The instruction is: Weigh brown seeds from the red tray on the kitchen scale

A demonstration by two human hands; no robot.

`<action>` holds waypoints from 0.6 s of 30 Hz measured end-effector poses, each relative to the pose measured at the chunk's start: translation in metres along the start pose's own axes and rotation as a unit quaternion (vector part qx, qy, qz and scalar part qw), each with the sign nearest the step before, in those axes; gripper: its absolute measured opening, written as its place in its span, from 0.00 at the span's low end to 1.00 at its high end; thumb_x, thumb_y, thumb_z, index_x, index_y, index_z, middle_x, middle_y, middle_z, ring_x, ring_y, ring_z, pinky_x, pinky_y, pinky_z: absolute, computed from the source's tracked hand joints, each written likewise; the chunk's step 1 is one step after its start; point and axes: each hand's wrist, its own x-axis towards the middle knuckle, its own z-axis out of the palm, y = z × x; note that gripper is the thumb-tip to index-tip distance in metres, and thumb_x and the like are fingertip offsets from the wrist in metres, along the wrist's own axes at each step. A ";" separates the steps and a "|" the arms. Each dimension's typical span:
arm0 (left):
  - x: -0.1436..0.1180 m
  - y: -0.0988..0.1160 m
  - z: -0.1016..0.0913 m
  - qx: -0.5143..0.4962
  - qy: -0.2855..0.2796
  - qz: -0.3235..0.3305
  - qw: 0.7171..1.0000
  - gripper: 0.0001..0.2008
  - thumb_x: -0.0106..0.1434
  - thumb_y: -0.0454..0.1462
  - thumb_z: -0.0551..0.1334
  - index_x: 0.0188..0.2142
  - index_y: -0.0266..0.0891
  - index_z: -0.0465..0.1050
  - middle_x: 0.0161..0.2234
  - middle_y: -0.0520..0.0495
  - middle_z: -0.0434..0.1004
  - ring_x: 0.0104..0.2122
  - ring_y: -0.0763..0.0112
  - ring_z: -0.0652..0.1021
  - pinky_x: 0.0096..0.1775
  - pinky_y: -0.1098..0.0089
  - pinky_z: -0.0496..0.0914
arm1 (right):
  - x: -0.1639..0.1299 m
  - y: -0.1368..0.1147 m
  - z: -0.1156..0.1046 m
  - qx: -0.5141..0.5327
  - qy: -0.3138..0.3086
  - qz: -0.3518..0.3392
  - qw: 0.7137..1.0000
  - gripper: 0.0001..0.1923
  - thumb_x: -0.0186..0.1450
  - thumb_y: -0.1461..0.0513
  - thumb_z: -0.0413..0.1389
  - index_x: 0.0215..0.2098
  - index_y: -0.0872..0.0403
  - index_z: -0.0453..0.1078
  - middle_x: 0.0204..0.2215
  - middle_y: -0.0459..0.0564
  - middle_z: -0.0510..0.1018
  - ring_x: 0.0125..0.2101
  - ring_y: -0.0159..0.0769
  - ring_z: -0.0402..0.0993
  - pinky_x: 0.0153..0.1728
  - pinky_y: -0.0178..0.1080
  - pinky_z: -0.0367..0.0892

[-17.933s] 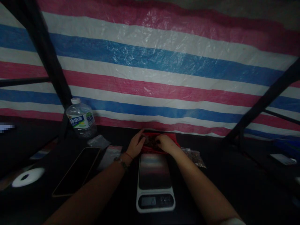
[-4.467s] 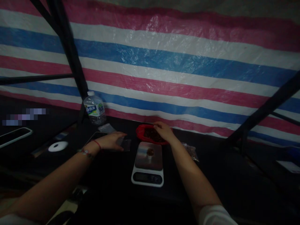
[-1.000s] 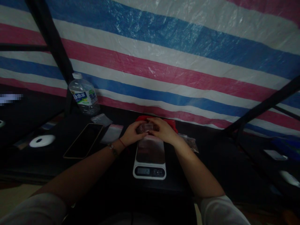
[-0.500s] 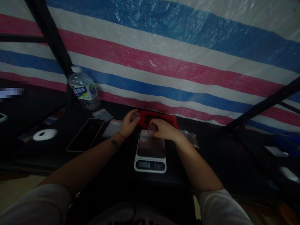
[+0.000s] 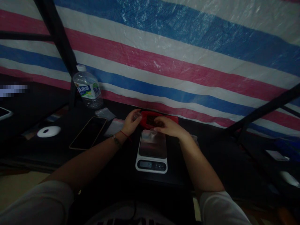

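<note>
My left hand (image 5: pixel 131 122) is closed around a small clear plastic piece (image 5: pixel 136 116), perhaps a lid or cup, beside the left end of a red pouch (image 5: pixel 173 119). Dark brown granular contents (image 5: pixel 151 118) show in the pouch's opening. Over that opening, the fingers of my right hand (image 5: pixel 167 126) are curled; what lies between them is hidden. Just below its thumb, a small clear cup-like piece (image 5: pixel 153 133) is at the far edge of a white kitchen scale (image 5: pixel 152 168) with a metal plate. Digits on the scale's display are too blurred to read surely.
Left of my arms lie a dark-screened phone (image 5: pixel 88 132), a white oval device (image 5: pixel 48 131) and clear plastic bags (image 5: pixel 114 127). A large clear bottle (image 5: pixel 87 89) stands behind them. Another clear bag (image 5: pixel 195 139) lies right of the scale. Striped sheeting (image 5: pixel 164 59) hangs behind the black table.
My right hand has moved slightly forward and right, from above the scale's far edge to the pouch opening. The clear piece it held shows below its thumb. My left hand keeps its hold.
</note>
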 end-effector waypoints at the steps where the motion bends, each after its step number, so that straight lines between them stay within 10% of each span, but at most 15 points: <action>1: 0.000 0.000 0.001 -0.010 0.003 0.004 1.000 0.26 0.61 0.47 0.59 0.54 0.36 0.66 0.44 0.41 0.76 0.43 0.63 0.76 0.47 0.62 0.69 | 0.000 0.002 -0.004 0.002 0.025 0.011 1.000 0.14 0.63 0.57 0.56 0.45 0.55 0.71 0.40 0.51 0.77 0.38 0.36 0.73 0.39 0.38 0.65; 4: -0.001 0.000 0.002 -0.028 0.008 0.009 1.000 0.25 0.61 0.47 0.60 0.54 0.36 0.67 0.44 0.41 0.76 0.44 0.62 0.76 0.49 0.61 0.69 | 0.002 0.016 -0.009 -0.051 0.061 0.053 0.995 0.13 0.68 0.61 0.48 0.43 0.55 0.73 0.39 0.52 0.78 0.39 0.38 0.74 0.42 0.40 0.66; 10: -0.001 0.001 0.004 -0.014 0.007 0.010 1.000 0.23 0.61 0.46 0.60 0.53 0.37 0.68 0.45 0.41 0.76 0.47 0.61 0.75 0.50 0.60 0.68 | 0.027 0.044 0.014 -0.137 -0.056 0.106 0.983 0.16 0.65 0.64 0.52 0.49 0.56 0.72 0.47 0.58 0.77 0.46 0.44 0.73 0.49 0.40 0.64; 18: -0.002 0.007 0.004 0.008 -0.002 0.011 1.000 0.23 0.60 0.45 0.61 0.52 0.37 0.68 0.45 0.42 0.76 0.46 0.61 0.75 0.50 0.59 0.69 | 0.065 0.033 0.032 -0.105 -0.101 0.071 0.987 0.20 0.62 0.66 0.55 0.52 0.53 0.70 0.47 0.53 0.77 0.44 0.38 0.74 0.47 0.36 0.65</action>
